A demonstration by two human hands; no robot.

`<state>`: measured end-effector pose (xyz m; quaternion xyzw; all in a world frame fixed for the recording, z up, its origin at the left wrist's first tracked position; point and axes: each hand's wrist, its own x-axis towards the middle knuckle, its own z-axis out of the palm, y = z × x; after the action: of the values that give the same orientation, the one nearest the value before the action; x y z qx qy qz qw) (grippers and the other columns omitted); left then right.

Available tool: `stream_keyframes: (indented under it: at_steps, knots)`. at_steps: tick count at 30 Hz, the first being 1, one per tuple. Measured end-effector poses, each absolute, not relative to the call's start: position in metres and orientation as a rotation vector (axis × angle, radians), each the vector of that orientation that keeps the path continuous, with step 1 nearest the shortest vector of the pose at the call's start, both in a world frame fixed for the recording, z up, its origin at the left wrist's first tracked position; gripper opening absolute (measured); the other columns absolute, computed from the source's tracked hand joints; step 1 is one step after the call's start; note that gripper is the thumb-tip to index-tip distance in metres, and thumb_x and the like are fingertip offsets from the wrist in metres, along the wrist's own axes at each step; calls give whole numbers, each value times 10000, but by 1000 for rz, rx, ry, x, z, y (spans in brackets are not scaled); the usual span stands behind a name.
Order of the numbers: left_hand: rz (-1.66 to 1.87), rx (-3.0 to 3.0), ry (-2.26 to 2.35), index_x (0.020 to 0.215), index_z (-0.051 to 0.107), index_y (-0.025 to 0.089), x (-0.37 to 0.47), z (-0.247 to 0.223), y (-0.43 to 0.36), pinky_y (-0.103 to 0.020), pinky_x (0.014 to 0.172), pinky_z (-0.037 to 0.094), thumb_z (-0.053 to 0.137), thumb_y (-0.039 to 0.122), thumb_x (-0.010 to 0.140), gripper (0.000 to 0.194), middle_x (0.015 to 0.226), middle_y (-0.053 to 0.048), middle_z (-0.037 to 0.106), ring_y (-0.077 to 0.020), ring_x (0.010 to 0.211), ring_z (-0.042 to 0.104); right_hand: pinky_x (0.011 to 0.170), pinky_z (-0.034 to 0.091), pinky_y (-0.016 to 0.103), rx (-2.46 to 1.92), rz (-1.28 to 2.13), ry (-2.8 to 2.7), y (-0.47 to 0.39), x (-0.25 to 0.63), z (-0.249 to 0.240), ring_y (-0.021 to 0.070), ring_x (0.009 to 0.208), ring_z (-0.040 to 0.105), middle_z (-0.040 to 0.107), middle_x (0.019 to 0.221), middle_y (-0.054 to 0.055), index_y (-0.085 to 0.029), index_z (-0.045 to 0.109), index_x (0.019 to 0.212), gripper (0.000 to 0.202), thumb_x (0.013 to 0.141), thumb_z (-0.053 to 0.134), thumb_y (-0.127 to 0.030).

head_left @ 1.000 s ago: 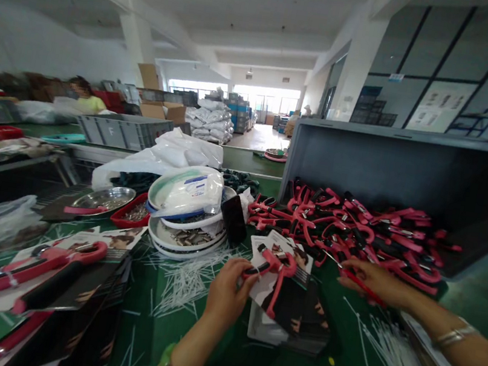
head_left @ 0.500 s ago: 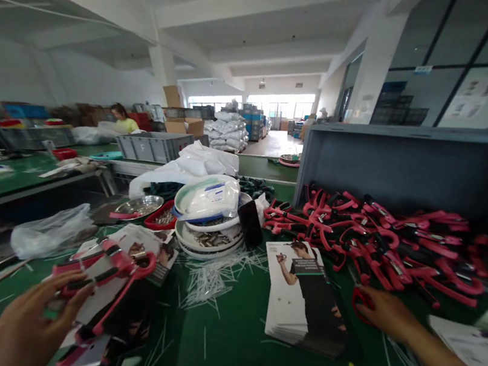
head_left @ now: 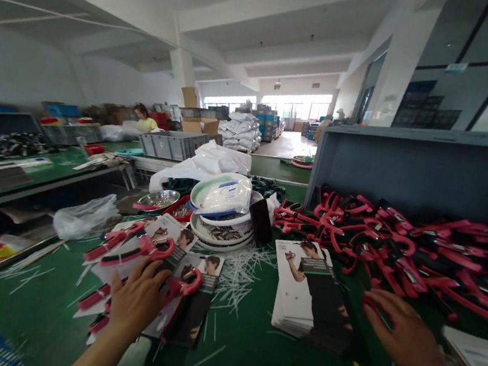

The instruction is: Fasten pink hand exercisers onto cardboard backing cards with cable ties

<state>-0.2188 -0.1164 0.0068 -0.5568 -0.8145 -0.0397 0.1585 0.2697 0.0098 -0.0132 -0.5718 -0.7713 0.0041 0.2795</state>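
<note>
My left hand (head_left: 139, 296) lies over pink-and-black plier-like tools (head_left: 138, 246) on printed cards, thumb and fingers apart, palm down. One such tool (head_left: 186, 284) lies just right of its fingers on a card (head_left: 191, 316). What is under the palm is hidden. At the right, my right hand (head_left: 404, 341) is closed on the red handle of a pair of scissors (head_left: 379, 312); the blades do not show clearly. Between the hands stands a stack of printed cards (head_left: 295, 301), near my right hand.
A grey crate (head_left: 411, 171) lies on its side behind a heap of pink tools (head_left: 381, 246). White bowls (head_left: 218, 234) with metal parts, a dark phone (head_left: 261, 222), white ties (head_left: 234, 279) and a clear bag (head_left: 87, 218) are on the green table. A person (head_left: 145, 122) sits far left.
The view has turned left. My left hand has moved right across the tools, from gripping a tool at the left edge to lying over the pile. My right hand still holds the scissors.
</note>
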Motion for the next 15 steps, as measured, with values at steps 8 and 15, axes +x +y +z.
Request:
stream_keyframes:
  at_steps: [8, 15]
  knots:
    - [-365, -1312, -2415, 1286, 531, 253, -262, 43, -126, -641, 996, 282, 483, 536, 810, 556, 1438, -143, 412, -392, 1249, 429, 860, 505, 364, -1075, 1107, -2162, -74, 121, 15, 233, 950, 633, 686, 1056, 88, -209, 653, 1087, 384, 848, 473, -450]
    - [-769, -1336, -2784, 1333, 454, 162, -325, 40, -128, -423, 1054, 319, 550, 615, 729, 761, 1377, -154, 488, -312, 1277, 435, 872, 483, 371, -994, 1875, -1779, -58, -6, -4, 274, 1171, 522, 504, 1340, 169, -131, 484, 1297, 710, 693, 623, -478]
